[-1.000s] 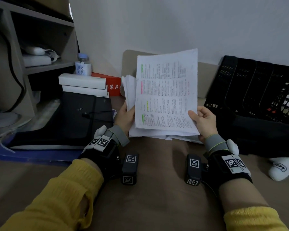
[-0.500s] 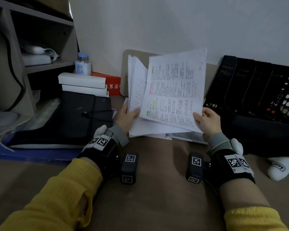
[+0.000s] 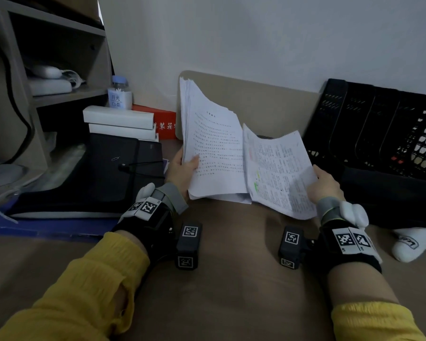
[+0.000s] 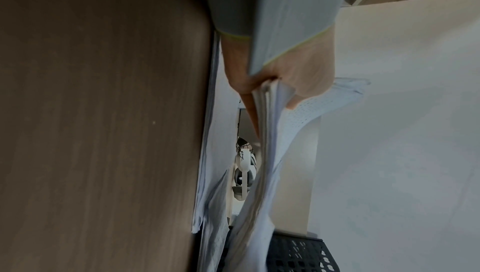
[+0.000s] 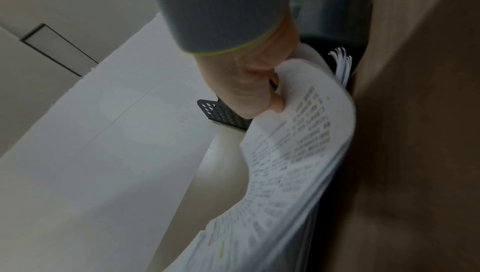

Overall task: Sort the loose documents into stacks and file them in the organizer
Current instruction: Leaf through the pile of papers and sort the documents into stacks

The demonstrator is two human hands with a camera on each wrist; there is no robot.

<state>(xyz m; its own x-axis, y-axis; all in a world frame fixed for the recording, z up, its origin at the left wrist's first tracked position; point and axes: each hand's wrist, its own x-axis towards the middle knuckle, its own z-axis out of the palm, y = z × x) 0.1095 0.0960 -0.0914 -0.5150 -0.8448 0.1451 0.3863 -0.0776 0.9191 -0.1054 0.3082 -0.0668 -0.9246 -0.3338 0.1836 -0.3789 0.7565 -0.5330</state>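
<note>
While gripping a thick paper stack [image 3: 207,143] in the left hand [image 3: 182,168], highlighted sheet [image 3: 278,173] pinched by right hand [image 3: 324,185], black organizer [image 3: 379,134] just beside.

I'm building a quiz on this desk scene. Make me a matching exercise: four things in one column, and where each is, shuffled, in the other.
Things:
1. thick paper stack
2. highlighted sheets
3. black file organizer
4. small labelled bottle

Places:
A. against the wall, far right
B. held in the left hand
C. behind the white boxes
D. held in the right hand

Pairs: 1-B, 2-D, 3-A, 4-C
</note>
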